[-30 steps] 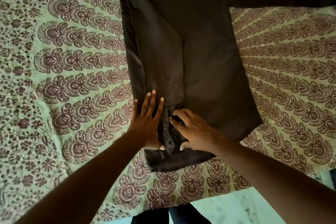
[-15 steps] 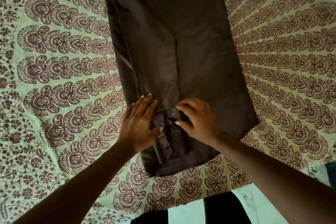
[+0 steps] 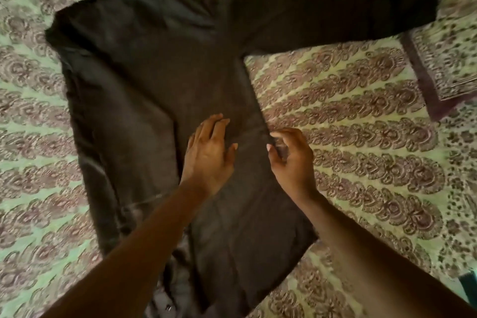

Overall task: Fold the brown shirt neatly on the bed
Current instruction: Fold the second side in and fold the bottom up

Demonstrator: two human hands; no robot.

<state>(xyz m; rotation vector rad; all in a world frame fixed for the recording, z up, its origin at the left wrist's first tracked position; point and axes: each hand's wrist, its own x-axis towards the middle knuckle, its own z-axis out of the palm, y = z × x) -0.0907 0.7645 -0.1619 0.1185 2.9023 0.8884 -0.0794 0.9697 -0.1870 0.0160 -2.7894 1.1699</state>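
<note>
Both hands are seen: left hand point(image 3: 209, 155) is laid flat, fingers spread, on one brown shirt point(image 3: 144, 80); right hand point(image 3: 291, 160) is pinched on its edge, upon the patterned bed point(image 3: 361, 116).

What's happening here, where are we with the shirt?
A person is partway through folding a brown shirt spread on a patterned bedspread. One side already lies folded over the body, while the other sleeve is spread out toward the pillow. The left hand lies flat on the middle of the shirt, and the right hand is curled at the shirt's side edge; whether it actually grips the cloth is unclear.
</note>
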